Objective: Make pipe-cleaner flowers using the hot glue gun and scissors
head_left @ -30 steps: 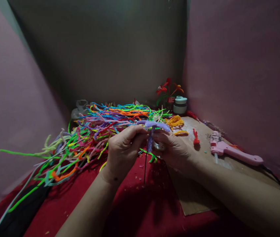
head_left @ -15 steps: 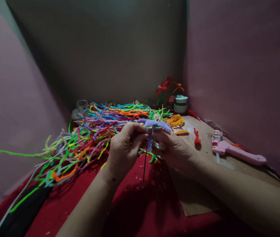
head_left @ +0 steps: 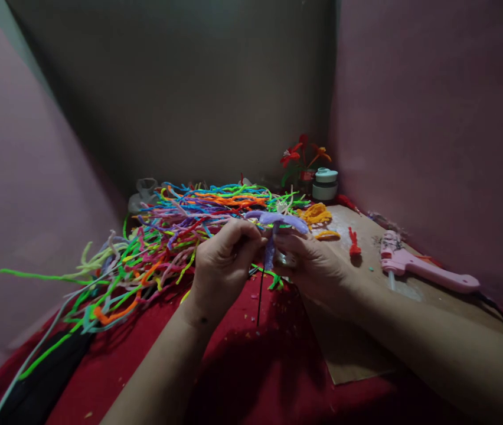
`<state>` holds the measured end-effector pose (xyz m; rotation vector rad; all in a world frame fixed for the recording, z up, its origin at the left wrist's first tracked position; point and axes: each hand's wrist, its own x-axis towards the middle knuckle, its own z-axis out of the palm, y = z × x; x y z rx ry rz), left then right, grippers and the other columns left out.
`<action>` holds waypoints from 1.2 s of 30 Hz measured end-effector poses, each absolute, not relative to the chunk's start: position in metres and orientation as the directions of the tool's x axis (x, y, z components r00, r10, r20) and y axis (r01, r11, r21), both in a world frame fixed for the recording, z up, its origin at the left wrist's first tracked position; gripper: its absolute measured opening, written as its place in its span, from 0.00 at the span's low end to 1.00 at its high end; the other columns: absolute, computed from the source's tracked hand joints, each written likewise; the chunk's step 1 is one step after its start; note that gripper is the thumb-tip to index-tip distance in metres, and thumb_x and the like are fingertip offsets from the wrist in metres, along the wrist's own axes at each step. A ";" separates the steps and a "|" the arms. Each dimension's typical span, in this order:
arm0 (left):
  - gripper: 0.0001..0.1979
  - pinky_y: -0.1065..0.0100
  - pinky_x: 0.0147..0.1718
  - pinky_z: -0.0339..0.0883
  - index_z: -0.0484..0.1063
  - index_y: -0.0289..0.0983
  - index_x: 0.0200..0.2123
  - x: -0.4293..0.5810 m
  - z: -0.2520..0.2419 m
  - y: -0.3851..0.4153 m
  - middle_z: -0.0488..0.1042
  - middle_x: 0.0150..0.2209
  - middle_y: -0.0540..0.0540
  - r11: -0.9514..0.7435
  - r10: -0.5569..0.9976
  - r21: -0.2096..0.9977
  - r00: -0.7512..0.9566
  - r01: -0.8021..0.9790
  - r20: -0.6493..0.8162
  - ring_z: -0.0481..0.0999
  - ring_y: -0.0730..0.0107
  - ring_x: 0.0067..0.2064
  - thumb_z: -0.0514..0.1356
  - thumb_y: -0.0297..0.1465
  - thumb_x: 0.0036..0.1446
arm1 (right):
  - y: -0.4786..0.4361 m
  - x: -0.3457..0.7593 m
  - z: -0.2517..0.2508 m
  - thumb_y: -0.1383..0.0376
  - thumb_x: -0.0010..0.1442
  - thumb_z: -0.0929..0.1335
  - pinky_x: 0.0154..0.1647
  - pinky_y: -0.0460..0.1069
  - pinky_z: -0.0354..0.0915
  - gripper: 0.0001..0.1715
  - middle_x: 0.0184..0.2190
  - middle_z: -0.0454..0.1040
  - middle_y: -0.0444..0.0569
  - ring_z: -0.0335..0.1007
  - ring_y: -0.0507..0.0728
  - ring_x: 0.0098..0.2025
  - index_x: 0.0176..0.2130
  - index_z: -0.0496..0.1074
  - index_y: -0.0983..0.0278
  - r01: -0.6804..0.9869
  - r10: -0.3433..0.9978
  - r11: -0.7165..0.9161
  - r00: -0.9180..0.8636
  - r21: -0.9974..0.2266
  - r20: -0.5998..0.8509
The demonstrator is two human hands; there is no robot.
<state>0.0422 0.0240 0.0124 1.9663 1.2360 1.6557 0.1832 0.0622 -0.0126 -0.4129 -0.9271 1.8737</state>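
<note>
Right hand (head_left: 311, 260) clamped by thumb and fingers on a purple fuzzy piece (head_left: 280, 219), held above the red cloth (head_left: 154, 372), its arched top spread over an upright stem. Left hand (head_left: 225, 262): thumb and fingertips pinched together just beside that stem; what they grip cannot be told. Thin dark rod (head_left: 260, 298) extends downward below the stem, its upper end hidden. Shiny item (head_left: 285, 260) under the right fingers, too unclear to identify. Multicoloured fuzzy stems (head_left: 167, 236) lie heaped beyond and to the left. Pink glue gun (head_left: 431, 268) and small red piece (head_left: 354, 243) rest on the brown board (head_left: 358, 360), right side
</note>
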 end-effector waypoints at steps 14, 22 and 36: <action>0.04 0.72 0.32 0.66 0.71 0.36 0.34 0.049 0.015 0.022 0.72 0.30 0.49 -0.564 0.680 0.495 0.032 0.661 0.732 0.71 0.73 0.30 0.56 0.27 0.57 | 0.061 0.182 -0.018 0.65 0.49 0.73 0.24 0.45 0.50 0.09 0.30 0.73 0.42 0.59 0.49 0.28 0.35 0.76 0.59 -0.604 0.841 -0.070 -0.463 -0.794 0.278; 0.03 0.72 0.24 0.63 0.65 0.38 0.31 0.047 0.016 0.025 0.70 0.22 0.53 -0.427 0.779 0.767 -0.235 0.479 0.581 0.69 0.74 0.22 0.56 0.31 0.56 | 0.070 0.183 -0.018 0.66 0.47 0.74 0.21 0.43 0.54 0.09 0.28 0.72 0.39 0.60 0.47 0.24 0.32 0.75 0.58 -0.668 0.888 -0.154 -0.417 -0.728 0.195; 0.14 0.68 0.34 0.67 0.68 0.34 0.40 0.060 0.006 0.027 0.76 0.35 0.44 -0.389 0.886 0.748 -0.005 0.537 0.463 0.75 0.66 0.35 0.60 0.36 0.53 | 0.070 0.178 -0.015 0.67 0.44 0.74 0.22 0.44 0.56 0.07 0.22 0.69 0.39 0.58 0.47 0.21 0.28 0.74 0.61 -0.726 0.909 -0.128 -0.358 -0.676 0.212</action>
